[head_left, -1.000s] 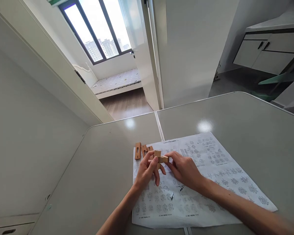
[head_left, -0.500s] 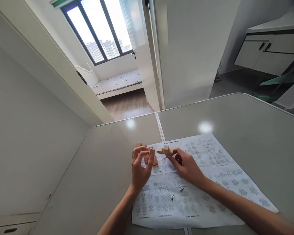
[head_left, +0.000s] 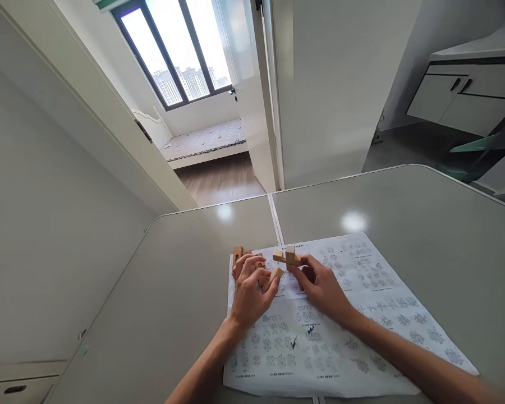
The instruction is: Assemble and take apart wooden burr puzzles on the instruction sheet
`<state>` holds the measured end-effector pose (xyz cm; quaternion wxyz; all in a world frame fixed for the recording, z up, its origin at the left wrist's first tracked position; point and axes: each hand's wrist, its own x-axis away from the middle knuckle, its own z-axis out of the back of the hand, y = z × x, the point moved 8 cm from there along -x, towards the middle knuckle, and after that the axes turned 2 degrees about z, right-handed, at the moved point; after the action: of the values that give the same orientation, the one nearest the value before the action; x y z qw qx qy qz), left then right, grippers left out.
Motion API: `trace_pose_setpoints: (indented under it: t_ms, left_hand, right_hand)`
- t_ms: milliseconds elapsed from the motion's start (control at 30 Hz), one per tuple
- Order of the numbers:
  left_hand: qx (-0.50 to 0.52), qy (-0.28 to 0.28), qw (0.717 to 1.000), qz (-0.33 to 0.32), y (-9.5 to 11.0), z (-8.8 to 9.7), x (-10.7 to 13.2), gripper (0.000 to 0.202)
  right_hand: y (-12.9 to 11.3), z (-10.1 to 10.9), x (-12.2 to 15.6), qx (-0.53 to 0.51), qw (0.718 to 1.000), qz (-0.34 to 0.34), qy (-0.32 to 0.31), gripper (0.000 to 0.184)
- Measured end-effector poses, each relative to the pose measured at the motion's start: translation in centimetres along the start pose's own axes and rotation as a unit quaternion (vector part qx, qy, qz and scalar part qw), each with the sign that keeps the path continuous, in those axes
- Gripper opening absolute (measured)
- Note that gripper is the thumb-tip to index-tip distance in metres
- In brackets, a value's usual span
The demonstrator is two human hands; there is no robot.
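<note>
The left hand point(head_left: 252, 296) grasps a light wooden block point(head_left: 275, 275) between thumb and fingers, at about 2 o'clock from the middle of that hand. The right hand point(head_left: 323, 287) pinches a cluster point(head_left: 291, 257) of joined wooden parts by its near end, at 10 o'clock from its own middle; one part stands up from the rest. A narrow gap shows between block and cluster, the block lying at about 7 o'clock from the cluster. Both are held over a printed sheet point(head_left: 387, 331).

At 11 o'clock from the left hand, darker wooden pieces point(head_left: 238, 255) lie on the sheet's far left corner, partly hidden by the fingers; one bears a dark mark. The sheet carries rows of small line diagrams, too small to read, and two dark spots show at about 7 o'clock from the right hand. Beneath it is the grey worktop point(head_left: 185, 292), with a pale seam point(head_left: 275, 219) running from the sheet toward 12 o'clock.

Beyond, at 11 o'clock from the hands, are a bed point(head_left: 210, 138) and a window point(head_left: 174, 50); cabinets point(head_left: 467, 92) are at 2 o'clock.
</note>
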<state>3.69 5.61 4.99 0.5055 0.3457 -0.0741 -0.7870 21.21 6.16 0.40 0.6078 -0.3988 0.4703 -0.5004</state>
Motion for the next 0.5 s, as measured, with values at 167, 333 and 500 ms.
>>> trace_pose_setpoints:
  t_ms: [167, 333, 500]
  left_hand:
    - [-0.025, -0.007, 1.0, 0.006, -0.1, -0.3, 0.0, 0.018]
    - [-0.06, -0.003, 0.998, -0.008, -0.3, -0.2, 0.2, 0.018]
    - [-0.098, 0.014, 0.995, -0.023, -1.1, 0.4, 0.2, 0.023]
  right_hand:
    - [-0.2, 0.0, -0.1, -0.004, 1.0, -0.002, 0.0, 0.039]
    - [-0.3, 0.0, -0.1, -0.004, 1.0, 0.0, 0.0, 0.039]
    - [-0.3, 0.0, -0.2, -0.009, 1.0, 0.002, -0.001, 0.038]
